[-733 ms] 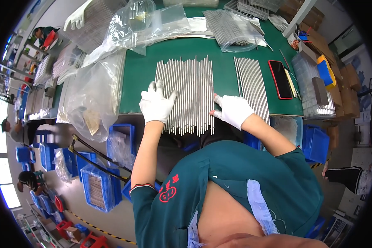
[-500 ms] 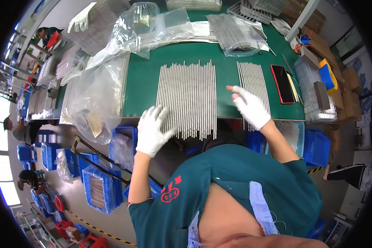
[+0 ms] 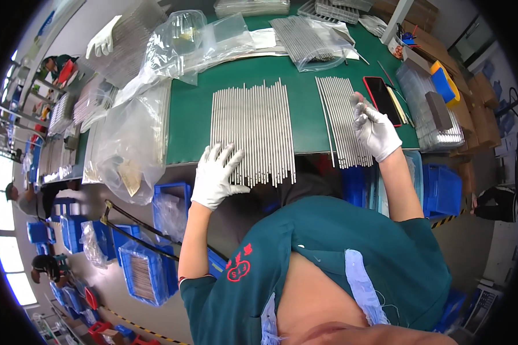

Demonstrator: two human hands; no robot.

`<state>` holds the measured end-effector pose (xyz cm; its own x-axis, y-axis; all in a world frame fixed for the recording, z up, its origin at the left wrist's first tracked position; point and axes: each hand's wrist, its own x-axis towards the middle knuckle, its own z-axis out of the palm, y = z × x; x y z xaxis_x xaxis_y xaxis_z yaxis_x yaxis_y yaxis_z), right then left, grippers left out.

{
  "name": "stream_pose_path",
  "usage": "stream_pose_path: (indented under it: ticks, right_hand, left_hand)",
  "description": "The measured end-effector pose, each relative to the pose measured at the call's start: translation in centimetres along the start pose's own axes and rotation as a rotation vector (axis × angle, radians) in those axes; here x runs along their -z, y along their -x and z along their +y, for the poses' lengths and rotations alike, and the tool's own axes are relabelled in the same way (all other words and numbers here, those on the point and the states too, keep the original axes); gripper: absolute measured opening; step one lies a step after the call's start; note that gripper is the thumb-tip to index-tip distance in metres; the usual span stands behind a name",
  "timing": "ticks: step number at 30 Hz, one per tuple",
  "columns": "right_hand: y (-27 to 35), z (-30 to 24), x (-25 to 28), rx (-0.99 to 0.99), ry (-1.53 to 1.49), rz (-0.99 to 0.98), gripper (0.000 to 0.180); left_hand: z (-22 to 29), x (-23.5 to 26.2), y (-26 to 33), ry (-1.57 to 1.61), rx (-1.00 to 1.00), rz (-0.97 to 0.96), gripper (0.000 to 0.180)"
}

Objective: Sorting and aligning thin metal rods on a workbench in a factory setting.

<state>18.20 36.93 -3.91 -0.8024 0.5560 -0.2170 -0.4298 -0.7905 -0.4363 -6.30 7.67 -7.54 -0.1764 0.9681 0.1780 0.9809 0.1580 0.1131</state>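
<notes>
A wide row of thin silver metal rods (image 3: pixel 252 132) lies side by side on the green tabletop, with uneven near ends over the front edge. White-gloved, my left hand (image 3: pixel 214 179) rests at this row's near left corner, fingers spread, touching the outer rods. To the right is a narrower row of similar rods (image 3: pixel 338 115), one rod at its left set slightly apart. My right hand (image 3: pixel 379 131), also gloved with bare fingertips, is at the right side of this narrower row. Its palm is turned up and its fingers are loosely bent; no object shows in it.
A red-edged phone (image 3: pixel 383 100) lies right of the rods. Clear plastic bags (image 3: pixel 129 138) cover the table's left side; more bagged rods (image 3: pixel 305 40) lie at the back. Clear trays (image 3: pixel 431 115) stand at the right edge. Blue bins (image 3: pixel 147 270) sit below; other people are at far left.
My right hand has moved right, from above the gap between the rows to the narrower row's right side, turning palm up. My left hand stays at the wide row's corner. The view has shifted slightly.
</notes>
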Motion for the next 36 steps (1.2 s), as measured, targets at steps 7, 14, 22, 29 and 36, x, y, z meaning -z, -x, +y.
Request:
stream_pose_path:
  ticks: [7, 14, 22, 29, 36]
  right_hand:
    - [2.5, 1.2, 0.2, 0.189, 0.188, 0.014, 0.024]
    - [6.8, 2.7, -1.1, 0.177, 0.417, -0.004, 0.028]
    - [7.5, 3.2, -0.8, 0.207, 0.384, -0.018, 0.028]
    - [7.4, 4.7, 0.7, 0.116, 0.462, -0.012, 0.036]
    - [6.2, 7.9, -0.4, -0.012, 0.594, -0.244, 0.034]
  left_hand:
    - [1.1, -0.2, 0.5, -0.077, -0.003, 0.057, 0.078]
    - [8.9, 0.4, -1.7, -0.020, -0.217, -0.006, 0.080]
    - [9.0, -1.6, -4.4, -0.089, -0.273, -0.029, 0.076]
    - [8.4, -3.0, -5.0, -0.100, -0.205, 0.039, 0.067]
    - [8.4, -2.6, -5.1, -0.061, -0.182, 0.023, 0.066]
